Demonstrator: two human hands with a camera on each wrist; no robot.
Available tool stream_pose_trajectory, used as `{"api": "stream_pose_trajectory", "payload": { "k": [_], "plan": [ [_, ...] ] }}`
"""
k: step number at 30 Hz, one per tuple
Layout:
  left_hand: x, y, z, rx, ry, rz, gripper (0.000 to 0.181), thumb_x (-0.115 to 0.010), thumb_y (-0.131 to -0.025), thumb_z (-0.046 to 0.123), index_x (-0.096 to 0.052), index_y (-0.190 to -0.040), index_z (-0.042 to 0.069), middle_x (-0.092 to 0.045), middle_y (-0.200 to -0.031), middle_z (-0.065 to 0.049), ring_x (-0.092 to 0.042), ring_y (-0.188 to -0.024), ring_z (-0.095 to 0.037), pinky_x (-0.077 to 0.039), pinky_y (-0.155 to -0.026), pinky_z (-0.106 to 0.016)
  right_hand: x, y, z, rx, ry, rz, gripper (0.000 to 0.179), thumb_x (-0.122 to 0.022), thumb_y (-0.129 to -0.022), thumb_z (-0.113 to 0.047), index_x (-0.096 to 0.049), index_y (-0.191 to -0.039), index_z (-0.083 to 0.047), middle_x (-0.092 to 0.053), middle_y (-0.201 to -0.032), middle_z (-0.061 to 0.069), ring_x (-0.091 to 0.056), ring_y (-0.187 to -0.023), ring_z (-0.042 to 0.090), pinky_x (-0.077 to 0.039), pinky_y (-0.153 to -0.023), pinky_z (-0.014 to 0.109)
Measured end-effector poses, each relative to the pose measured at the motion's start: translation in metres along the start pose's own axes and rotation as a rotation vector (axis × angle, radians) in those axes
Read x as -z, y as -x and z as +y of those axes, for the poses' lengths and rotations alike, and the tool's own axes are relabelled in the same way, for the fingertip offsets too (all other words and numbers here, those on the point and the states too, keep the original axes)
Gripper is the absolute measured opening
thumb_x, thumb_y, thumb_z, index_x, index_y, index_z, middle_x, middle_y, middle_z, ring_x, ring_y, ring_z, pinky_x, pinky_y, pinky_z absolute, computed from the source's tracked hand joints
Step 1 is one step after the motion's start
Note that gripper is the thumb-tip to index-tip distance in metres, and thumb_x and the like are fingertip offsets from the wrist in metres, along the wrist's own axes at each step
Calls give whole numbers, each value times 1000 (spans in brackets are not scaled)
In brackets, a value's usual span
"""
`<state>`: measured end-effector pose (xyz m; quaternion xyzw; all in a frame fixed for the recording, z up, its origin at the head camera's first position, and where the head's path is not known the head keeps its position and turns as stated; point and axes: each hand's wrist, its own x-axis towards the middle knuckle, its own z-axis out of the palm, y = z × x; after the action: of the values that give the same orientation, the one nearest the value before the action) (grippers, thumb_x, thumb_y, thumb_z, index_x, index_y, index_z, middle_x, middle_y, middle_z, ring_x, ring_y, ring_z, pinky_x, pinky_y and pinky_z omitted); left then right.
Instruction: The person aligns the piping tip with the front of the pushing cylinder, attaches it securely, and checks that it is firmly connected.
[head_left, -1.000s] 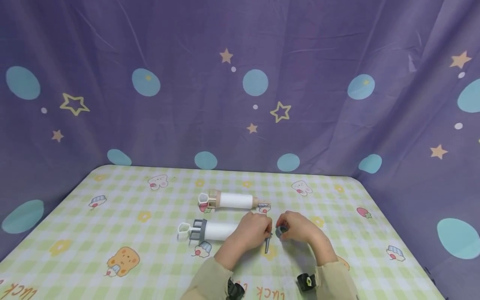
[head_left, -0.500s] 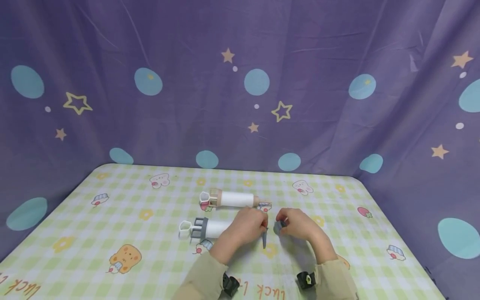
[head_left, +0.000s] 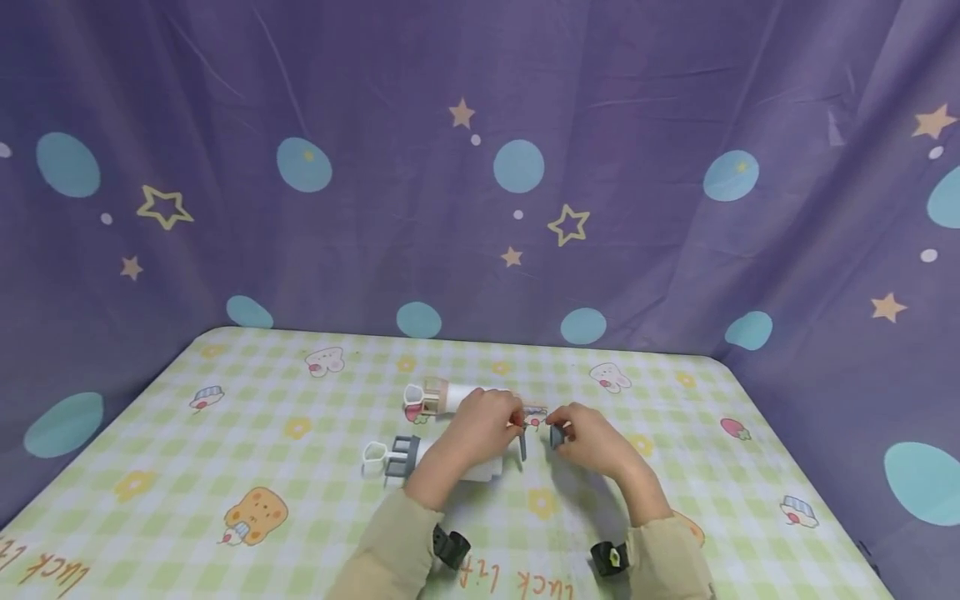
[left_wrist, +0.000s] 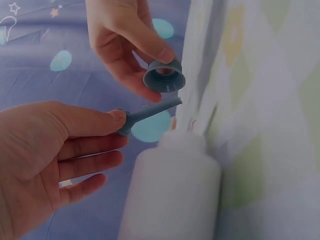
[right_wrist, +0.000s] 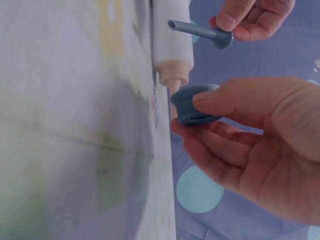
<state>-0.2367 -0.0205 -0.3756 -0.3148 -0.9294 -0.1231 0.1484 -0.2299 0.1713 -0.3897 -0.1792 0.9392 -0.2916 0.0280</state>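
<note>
My left hand (head_left: 483, 425) pinches a grey-blue nozzle (left_wrist: 152, 111) by its flanged end; its tapered tube points down in the head view. In the left wrist view the tube's cut end sits just below the ring cap in the other hand. My right hand (head_left: 596, 437) holds that grey-blue threaded ring cap (right_wrist: 192, 105) between thumb and fingers, its hollow side facing the left hand. Nozzle and cap are apart, both held above the table. Beneath my left forearm lies a white-barrelled plunger press with grey fittings (head_left: 405, 457), its neck (left_wrist: 184, 141) bare and partly hidden in the head view.
Behind it lies a second white press with beige fittings (head_left: 435, 396), its beige nozzle (right_wrist: 174, 84) attached and pointing right. A green-and-white checked cloth (head_left: 300, 500) covers the table. A purple curtain (head_left: 360, 208) hangs behind the far edge.
Both hands have risen and moved away from the person, carrying the nozzle and the cap. The left forearm now overlaps the beige press, and the grey press's front end has come into sight.
</note>
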Motion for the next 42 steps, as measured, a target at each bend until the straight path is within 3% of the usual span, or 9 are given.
{"api": "stream_pose_trajectory", "payload": {
  "k": [8, 15, 23, 32, 42],
  "plan": [
    [7, 2, -9, 57, 63, 56, 6, -71, -77, 22, -66, -75, 21, -62, -78, 8, -59, -75, -11, -43, -73, -29, 2, -5, -7, 20, -47, 53, 36, -66, -73, 1, -62, -108, -6, -58, -104, 4, -60, -91, 21, -50, -78, 34],
    [9, 2, -15, 97, 69, 107, 6, -71, -77, 23, -66, -77, 20, -63, -79, 7, -59, -75, -13, -45, -73, -31, 5, -12, -14, 83, -60, 103, 35, -67, -74, 0, -61, -108, -5, -59, -103, 4, -60, -94, 22, -49, -83, 38],
    [14, -2, -19, 103, 53, 206, 8, -72, -76, 19, -65, -75, 17, -64, -78, 3, -59, -73, -15, -46, -71, -32, 11, -15, -21, 118, -39, 163, 36, -66, -75, 0, -60, -111, -4, -60, -104, 6, -60, -94, 23, -49, -82, 38],
    [24, -1, -19, 166, 67, 313, 9, -73, -75, 17, -64, -78, 17, -64, -82, 4, -58, -75, -15, -45, -71, -31, 12, -15, -23, 171, -63, 271, 41, -68, -74, 0, -58, -114, 0, -60, -106, 11, -59, -94, 22, -50, -81, 37],
    [27, 4, -20, 191, 103, 436, 10, -74, -74, 17, -65, -76, 16, -64, -79, 5, -59, -75, -14, -46, -70, -30, 9, -14, -27, 202, -95, 322, 39, -71, -74, -1, -61, -111, -3, -59, -103, 6, -60, -95, 19, -51, -81, 34]
  ]
}}
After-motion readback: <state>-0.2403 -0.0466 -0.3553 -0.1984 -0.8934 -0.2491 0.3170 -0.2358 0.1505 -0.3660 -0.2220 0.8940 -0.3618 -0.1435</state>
